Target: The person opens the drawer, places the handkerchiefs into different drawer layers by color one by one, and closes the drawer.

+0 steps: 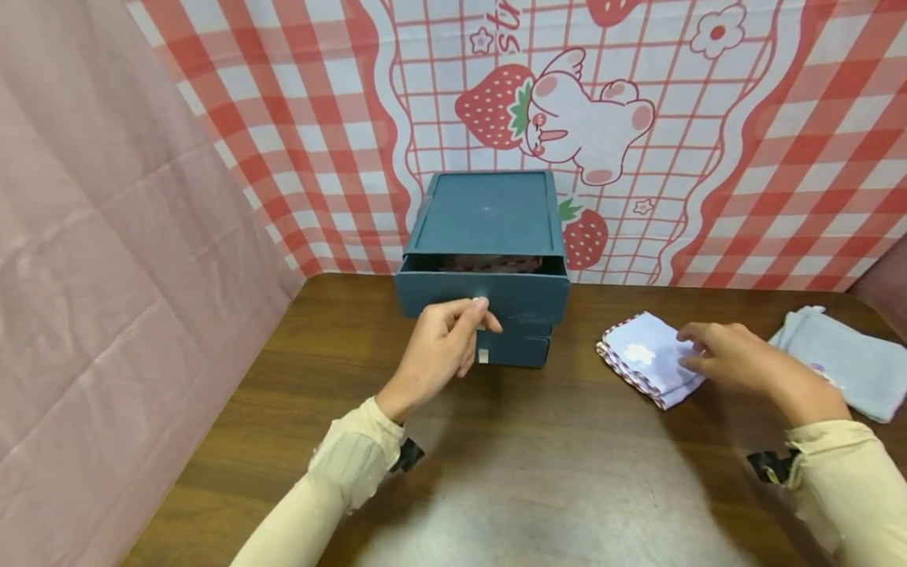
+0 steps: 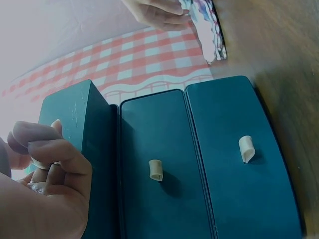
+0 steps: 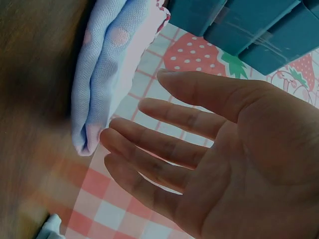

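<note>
Blue-green plastic three-drawer unit (image 1: pixel 489 211) stands toward the back of a brown wood-grain table (image 1: pixel 269 441), whose near part shines with a broad pale glare. Nearest are two cream, crinkled sleeves (image 1: pixel 347 465), each with a small black fitting (image 1: pixel 407 455) under the wrist. The left hand (image 1: pixel 435 346) has its fingers curled and pinches the front of the unit's top drawer (image 1: pixel 527 293), which is pulled partly out. The right hand (image 1: pixel 740 362) grasps nothing; its fingers extend loosely beside a folded lavender cloth (image 1: pixel 655 358) with a white flower patch and a red-and-white striped edge. Right of that hand lies a pale blue, soft cloth (image 1: pixel 850 366) with a small purple mark. Each lower drawer bears a whitish pull tab (image 2: pixel 155 170), and something pinkish shows in the shadowed top opening. At the left hangs a creased pink fabric sheet (image 1: pixel 106 260). Farthest back, behind the unit, a red-and-white gingham printed backdrop (image 1: pixel 326 157) shows strawberries, outlined flowers and a white winged cartoon animal; at its upper edge runs sideways red lettering (image 1: pixel 508 27), cut off by the frame, perhaps reading "st".
</note>
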`<state>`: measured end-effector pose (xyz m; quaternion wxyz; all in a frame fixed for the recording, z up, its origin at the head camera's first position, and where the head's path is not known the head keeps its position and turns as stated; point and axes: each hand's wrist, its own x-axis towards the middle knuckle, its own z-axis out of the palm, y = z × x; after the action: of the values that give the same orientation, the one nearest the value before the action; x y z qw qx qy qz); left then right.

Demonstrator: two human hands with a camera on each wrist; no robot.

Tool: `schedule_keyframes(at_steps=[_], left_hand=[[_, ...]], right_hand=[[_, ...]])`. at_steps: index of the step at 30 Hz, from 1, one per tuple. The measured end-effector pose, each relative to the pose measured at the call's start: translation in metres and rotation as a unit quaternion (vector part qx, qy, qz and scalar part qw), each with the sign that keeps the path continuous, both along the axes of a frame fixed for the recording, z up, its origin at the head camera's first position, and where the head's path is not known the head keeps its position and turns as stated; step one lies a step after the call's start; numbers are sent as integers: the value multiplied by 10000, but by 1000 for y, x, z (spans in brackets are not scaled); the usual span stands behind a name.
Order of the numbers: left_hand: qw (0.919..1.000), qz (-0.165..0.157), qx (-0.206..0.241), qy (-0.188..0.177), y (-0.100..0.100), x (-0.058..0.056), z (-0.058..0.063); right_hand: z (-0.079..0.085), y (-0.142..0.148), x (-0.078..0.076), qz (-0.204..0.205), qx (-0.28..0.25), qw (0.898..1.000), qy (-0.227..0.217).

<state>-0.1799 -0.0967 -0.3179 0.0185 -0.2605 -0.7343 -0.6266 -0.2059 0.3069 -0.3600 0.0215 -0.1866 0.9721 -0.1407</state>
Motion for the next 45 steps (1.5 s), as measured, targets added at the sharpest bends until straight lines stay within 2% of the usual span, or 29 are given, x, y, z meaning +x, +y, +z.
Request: schedule_keyframes(at_steps=[12,18,24,25,28,30,33,35,37,39,41,45], left_hand=[[9999,6,-64,146,4,-21,-5],[9999,-11,13,99,5,-30,-8],[9997,68,-138,-183,6,-31,-10],[9994,73,-191,-275,7,-28,-6],[9986,73,-275,-434,8,-28,-7],[9986,75,-295,-442,8,-27,-8],[9979,344,-507,-186,4,-28,-14],[9933,727,-883,187,4,-28,-16],[9821,1197,-1348,544,4,-29,-18],[9677,1597,-1779,802,5,-31,-20],[9552,1869,-2128,863,6,-32,-21],[9430,2036,-2558,629,6,-31,-23]], right_hand=[[-4,4,-1,-55,86,9999,87],[-5,8,-2,-94,144,9998,71],[-7,12,-3,-133,246,9993,-256],[-7,12,-3,-153,270,9991,-301],[-8,14,-3,-183,294,9988,-348],[-9,16,-3,-197,274,9989,-334],[-11,18,-4,-191,236,9991,-310],[-12,20,-5,-192,229,9992,-268],[-13,22,-5,-180,253,9993,-211],[-14,23,-5,-171,263,9994,-168],[-14,23,-6,-169,249,9994,-142],[-16,23,-7,-198,212,9994,-179]])
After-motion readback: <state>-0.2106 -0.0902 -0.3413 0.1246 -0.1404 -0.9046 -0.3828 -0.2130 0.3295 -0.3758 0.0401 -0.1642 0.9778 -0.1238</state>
